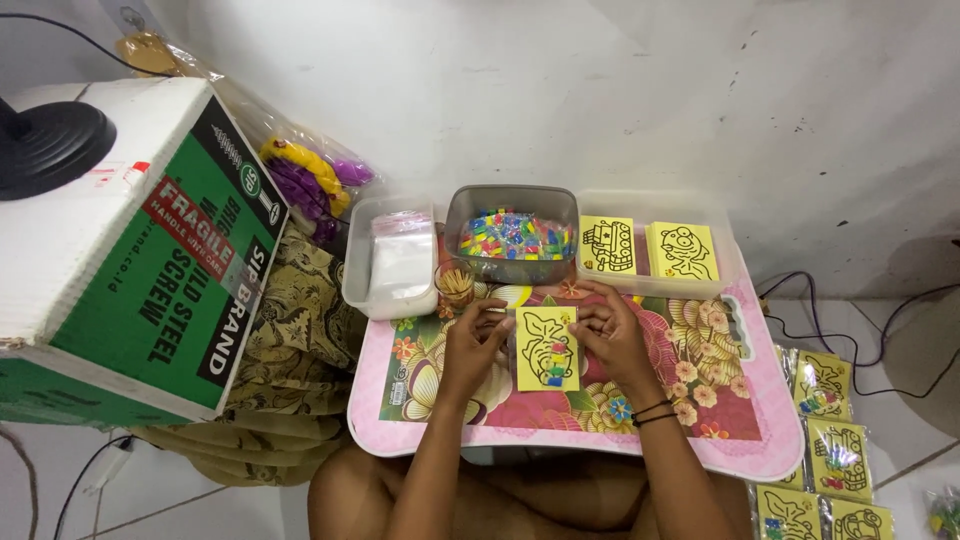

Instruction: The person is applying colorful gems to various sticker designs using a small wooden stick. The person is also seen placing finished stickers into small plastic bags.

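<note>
While I scan from the left, these are my notes.
Box: green-and-white carton [130,260] stands at far left, on patterned cloth [300,330].
Tubs: clear tub of bags [392,258], grey tub of coloured bits [512,237], clear tub of yellow cards [650,250] line the back of the tray.
Left hand [470,345]: fingers pinched on the card's left edge.
Card [547,348]: yellow, partly coloured, at tray centre, seemingly inside a clear sleeve.
Right hand [612,335]: fingers closed on the card's right edge.
Risk: I judge the sleeve could snag or crease the card if pulled unevenly.
Surface: pink floral tray [700,400] over my lap.
Room: white wall, tiled floor, cables, packed cards [830,440] at right.
</note>
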